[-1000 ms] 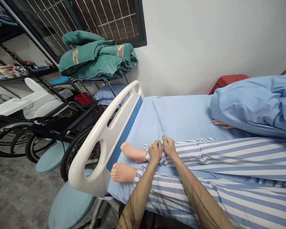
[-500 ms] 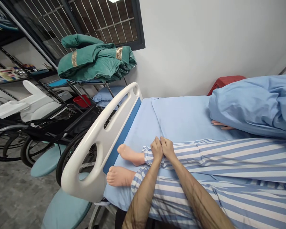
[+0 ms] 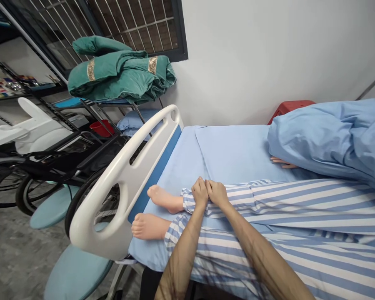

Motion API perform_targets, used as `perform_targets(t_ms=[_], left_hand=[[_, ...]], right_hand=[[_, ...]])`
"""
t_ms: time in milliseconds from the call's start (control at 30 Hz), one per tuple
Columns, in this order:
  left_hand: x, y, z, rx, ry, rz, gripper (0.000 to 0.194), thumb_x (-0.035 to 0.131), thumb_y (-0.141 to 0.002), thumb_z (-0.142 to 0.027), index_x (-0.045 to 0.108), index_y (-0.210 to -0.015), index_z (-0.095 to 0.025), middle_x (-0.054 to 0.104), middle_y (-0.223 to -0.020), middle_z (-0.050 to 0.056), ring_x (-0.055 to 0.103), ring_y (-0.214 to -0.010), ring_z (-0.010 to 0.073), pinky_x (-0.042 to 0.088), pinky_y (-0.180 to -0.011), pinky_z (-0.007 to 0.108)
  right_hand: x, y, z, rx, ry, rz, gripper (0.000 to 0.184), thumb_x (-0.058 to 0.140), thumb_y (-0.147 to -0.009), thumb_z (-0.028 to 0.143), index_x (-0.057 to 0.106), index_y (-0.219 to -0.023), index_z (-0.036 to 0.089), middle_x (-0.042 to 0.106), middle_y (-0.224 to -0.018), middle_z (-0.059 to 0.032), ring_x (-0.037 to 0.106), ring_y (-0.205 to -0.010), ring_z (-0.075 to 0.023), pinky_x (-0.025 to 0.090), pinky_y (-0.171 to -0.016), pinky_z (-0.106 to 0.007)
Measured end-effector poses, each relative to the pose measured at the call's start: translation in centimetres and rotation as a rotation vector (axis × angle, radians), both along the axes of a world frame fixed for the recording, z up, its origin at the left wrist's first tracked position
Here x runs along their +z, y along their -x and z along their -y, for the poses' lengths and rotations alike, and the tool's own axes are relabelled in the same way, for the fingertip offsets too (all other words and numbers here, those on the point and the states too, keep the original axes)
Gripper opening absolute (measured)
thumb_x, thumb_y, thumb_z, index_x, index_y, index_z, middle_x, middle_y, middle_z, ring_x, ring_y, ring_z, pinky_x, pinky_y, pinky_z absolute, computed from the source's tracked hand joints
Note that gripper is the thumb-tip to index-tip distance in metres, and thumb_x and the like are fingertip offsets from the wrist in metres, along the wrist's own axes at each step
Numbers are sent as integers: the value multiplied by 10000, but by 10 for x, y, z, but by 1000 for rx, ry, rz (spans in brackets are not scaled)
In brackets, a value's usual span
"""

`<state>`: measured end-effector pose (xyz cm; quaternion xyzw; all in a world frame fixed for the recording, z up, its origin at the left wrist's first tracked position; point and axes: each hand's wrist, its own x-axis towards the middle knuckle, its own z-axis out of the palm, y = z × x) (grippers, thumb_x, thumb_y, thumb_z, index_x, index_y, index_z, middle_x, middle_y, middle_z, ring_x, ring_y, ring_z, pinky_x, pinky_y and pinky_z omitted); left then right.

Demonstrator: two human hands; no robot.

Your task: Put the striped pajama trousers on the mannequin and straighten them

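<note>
A manikin lies on the bed in blue-and-white striped trousers (image 3: 300, 204), its bare plastic feet (image 3: 151, 227) close to the footboard. My left hand (image 3: 200, 192) and my right hand (image 3: 217, 193) are side by side on its far lower leg, just above the ankle. Both are closed over the striped trouser leg, knuckles up, nearly touching each other. The fingertips are hidden beneath the hands. My forearms pass over the near leg. A blue quilt (image 3: 328, 139) covers the upper body, with the fingers of a manikin hand (image 3: 283, 162) showing under its edge.
The white footboard (image 3: 112, 183) stands at the left end of the bed. Beyond it are wheelchairs (image 3: 59, 162), a teal round stool (image 3: 78, 271) and a rack with folded green bedding (image 3: 121, 75). Behind the quilt, a red stool (image 3: 290, 108) stands by the wall.
The whole view has shifted slightly, so the bed and footboard appear farther left. Both hands stay closed on the far lower leg, with a small change in wrist angle.
</note>
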<state>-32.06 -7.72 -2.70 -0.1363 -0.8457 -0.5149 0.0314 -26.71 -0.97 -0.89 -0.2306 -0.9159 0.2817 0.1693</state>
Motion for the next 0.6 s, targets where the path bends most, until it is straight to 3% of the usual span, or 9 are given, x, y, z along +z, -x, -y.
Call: perform_targets(t_ms=[100, 267, 433, 500, 600], left_hand=[[-2, -1, 0, -5, -15, -3, 378, 300, -933, -318, 391, -577, -230, 497, -540, 7, 437, -543, 127, 346, -617, 272], [6, -1, -1, -13, -51, 30, 377, 307, -920, -335, 381, -566, -228, 483, -538, 2, 432, -548, 121, 357, -605, 262], [26, 4, -23, 93, -328, 102, 405, 225, -920, -394, 307, -555, -240, 368, -496, -32, 395, -485, 102, 370, -529, 238], [24, 5, -32, 103, -368, 131, 412, 217, -914, -409, 290, -544, -243, 355, -486, -35, 389, -472, 98, 373, -516, 234], [9, 6, -37, 75, -244, 152, 430, 215, -914, -402, 308, -526, -242, 394, -480, -22, 414, -476, 100, 395, -531, 235]], right_hand=[[-7, -1, 0, 1, -56, 75, 430, 334, -983, 349, 674, -774, 191, 693, -696, -85, 556, -592, -164, 208, -567, -291], [-1, -1, 2, 8, -7, 50, 425, 335, -989, 342, 684, -802, 186, 709, -728, -98, 586, -618, -170, 205, -574, -295], [2, 2, -3, -124, 168, -48, 466, 324, -991, 352, 648, -701, 184, 689, -687, -92, 571, -612, -164, 227, -571, -283], [-2, 5, -7, -164, 242, -120, 486, 312, -988, 370, 616, -654, 188, 670, -655, -78, 554, -603, -162, 242, -567, -276], [-8, 9, -12, -178, 321, -231, 511, 288, -975, 407, 547, -588, 197, 620, -593, -54, 514, -571, -155, 267, -561, -268]])
